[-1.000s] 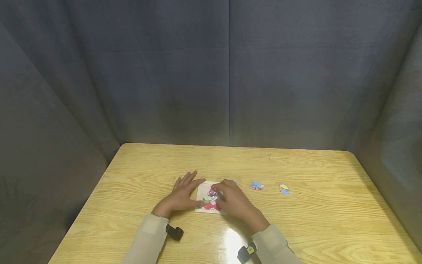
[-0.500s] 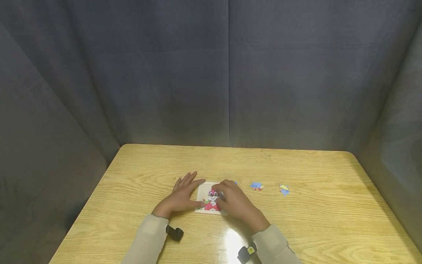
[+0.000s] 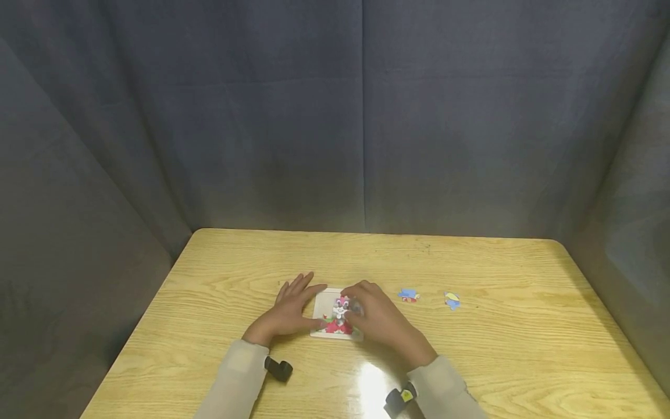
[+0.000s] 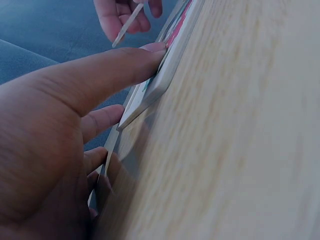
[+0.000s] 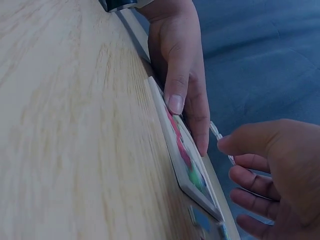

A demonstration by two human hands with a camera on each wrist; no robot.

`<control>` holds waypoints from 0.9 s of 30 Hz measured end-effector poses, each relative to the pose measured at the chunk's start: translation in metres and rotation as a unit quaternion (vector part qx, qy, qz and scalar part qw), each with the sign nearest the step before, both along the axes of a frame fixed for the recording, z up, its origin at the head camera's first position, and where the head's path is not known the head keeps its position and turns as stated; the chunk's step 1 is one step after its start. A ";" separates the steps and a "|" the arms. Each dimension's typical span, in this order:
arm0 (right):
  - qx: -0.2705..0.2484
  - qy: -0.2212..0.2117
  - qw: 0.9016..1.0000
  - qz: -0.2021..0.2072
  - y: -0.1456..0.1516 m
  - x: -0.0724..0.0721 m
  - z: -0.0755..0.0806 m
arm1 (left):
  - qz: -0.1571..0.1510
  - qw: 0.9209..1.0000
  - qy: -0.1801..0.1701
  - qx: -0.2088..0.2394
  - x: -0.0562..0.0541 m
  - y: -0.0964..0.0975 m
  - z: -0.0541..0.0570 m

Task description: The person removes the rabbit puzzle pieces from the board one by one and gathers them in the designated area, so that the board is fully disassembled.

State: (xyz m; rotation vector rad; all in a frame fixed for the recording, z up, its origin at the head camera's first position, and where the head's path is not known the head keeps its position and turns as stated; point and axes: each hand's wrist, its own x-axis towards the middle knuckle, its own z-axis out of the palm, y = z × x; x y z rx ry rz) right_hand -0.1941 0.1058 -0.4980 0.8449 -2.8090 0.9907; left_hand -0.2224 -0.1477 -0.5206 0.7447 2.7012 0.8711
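Note:
A small puzzle board (image 3: 323, 307) with a pale wooden rim lies on the table, its lower part filled with red and green picture pieces. My left hand (image 3: 285, 315) is at its left side, fingers fairly straight, the thumb pressing the near corner and the index finger touching the far edge. Between thumb and fingers my right hand (image 3: 379, 314) pinches a puzzle piece (image 3: 341, 306) with a pink-and-white animal face. Edge-on in the left wrist view, that puzzle piece (image 4: 128, 25) is clear of the board. My right fingers cover the board's right part.
Two loose puzzle pieces lie right of the board: a blue one with red (image 3: 408, 295) and a blue-and-yellow one (image 3: 452, 300). Dark grey curtains (image 3: 282, 128) hang behind and beside the wooden table (image 3: 523, 326).
My right hand has shifted slightly right and up with the face piece, which now sits apart from the board. It now covers a bit of blue seen earlier behind it. My left hand stays put.

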 end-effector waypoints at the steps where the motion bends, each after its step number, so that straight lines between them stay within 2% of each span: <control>1: -0.004 -0.001 1.000 -0.001 0.001 0.000 -0.001 | 0.001 1.000 -0.002 -0.003 0.000 0.000 0.000; 7: -0.027 -0.012 0.999 0.019 0.018 0.004 -0.003 | -0.005 1.000 0.001 -0.003 0.000 0.000 -0.002; 13: -0.031 -0.017 0.998 0.047 0.041 0.010 0.002 | -0.003 1.000 0.002 0.004 0.000 0.000 -0.001; 20: 0.000 -0.028 0.999 0.040 0.066 0.020 0.005 | -0.005 1.000 -0.008 0.002 0.001 -0.001 -0.001; 27: 0.011 -0.029 0.999 0.033 0.093 0.030 0.001 | -0.006 1.000 0.000 0.006 0.000 0.000 -0.002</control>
